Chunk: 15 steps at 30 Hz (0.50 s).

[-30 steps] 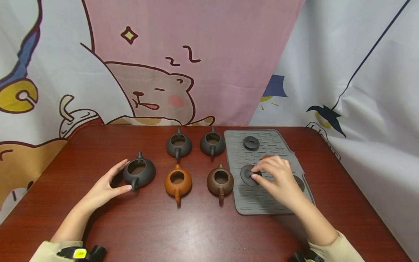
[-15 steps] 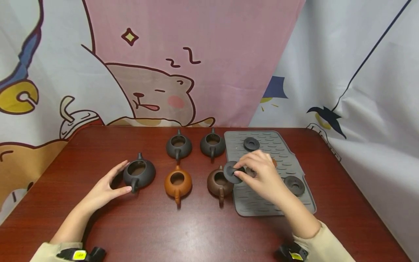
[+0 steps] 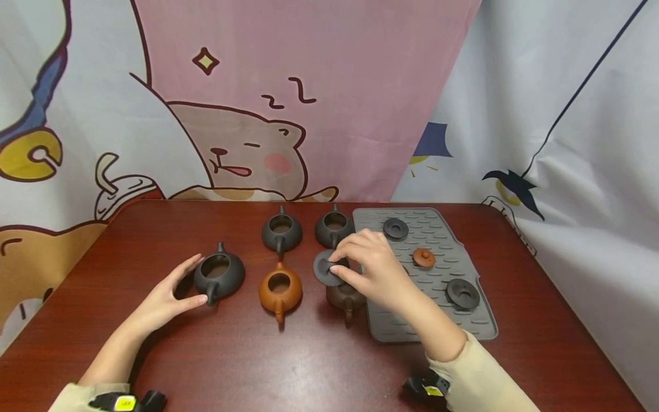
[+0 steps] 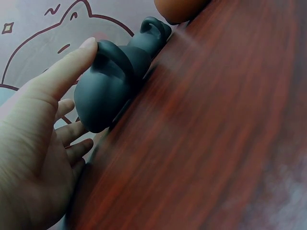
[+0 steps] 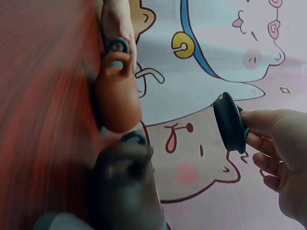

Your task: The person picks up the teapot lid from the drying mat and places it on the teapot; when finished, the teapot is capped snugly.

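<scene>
My right hand [image 3: 373, 266] pinches a dark grey teapot lid [image 3: 325, 268] by its knob, thumb against fingers. The lid hangs tilted in the air above the brown teapot [image 3: 344, 297], partly hiding it; the right wrist view shows the lid [image 5: 229, 123] edge-on. At the left, my left hand [image 3: 165, 294] spans the near-left side of a large dark grey teapot [image 3: 231, 273] without a lid. Its thumb touches the handle and its fingers lie fairly straight along the body. In the left wrist view this teapot [image 4: 103, 96] stands on the table.
Two lidless dark teapots [image 3: 288, 234] [image 3: 324, 232] stand at the back, with an orange teapot [image 3: 288, 286] in front. On the right, a grey mat [image 3: 437, 320] bears dark lids [image 3: 455, 300] [image 3: 388, 233] and an orange lid [image 3: 424, 262]. A patterned curtain hangs behind the table.
My right hand has lifted the grey lid off the mat and carried it left, past the brown teapot's opening. The left hand and its teapot have stayed put.
</scene>
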{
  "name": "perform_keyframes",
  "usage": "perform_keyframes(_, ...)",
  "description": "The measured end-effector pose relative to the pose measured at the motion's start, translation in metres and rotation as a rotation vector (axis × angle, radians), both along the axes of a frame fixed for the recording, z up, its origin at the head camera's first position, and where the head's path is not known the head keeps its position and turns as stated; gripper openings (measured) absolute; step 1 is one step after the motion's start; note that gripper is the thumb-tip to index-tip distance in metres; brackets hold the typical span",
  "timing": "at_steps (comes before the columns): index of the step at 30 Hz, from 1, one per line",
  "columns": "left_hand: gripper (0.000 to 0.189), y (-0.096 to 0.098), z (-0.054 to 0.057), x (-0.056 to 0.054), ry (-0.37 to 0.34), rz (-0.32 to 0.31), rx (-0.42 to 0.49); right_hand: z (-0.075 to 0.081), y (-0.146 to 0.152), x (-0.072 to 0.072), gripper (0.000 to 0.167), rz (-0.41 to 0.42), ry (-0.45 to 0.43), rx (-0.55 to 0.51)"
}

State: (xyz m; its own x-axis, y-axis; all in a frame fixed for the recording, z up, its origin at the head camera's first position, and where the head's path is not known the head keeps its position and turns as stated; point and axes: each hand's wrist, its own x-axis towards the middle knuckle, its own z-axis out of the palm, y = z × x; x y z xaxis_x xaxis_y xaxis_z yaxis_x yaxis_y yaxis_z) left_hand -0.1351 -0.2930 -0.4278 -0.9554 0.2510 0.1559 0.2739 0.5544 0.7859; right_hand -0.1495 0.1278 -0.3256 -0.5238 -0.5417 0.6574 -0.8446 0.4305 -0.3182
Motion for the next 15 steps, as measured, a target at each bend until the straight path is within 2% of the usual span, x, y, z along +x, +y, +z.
perform_keyframes(7,0.085,0.000,-0.001,0.000,-0.006,-0.001,0.009,0.006,-0.025,-0.004,0.011,0.045,-0.022,0.026)
perform_keyframes(15,0.085,0.000,-0.001,-0.001,0.014,-0.010,0.012,0.011,-0.054,-0.010,0.011,0.049,-0.056,0.039)
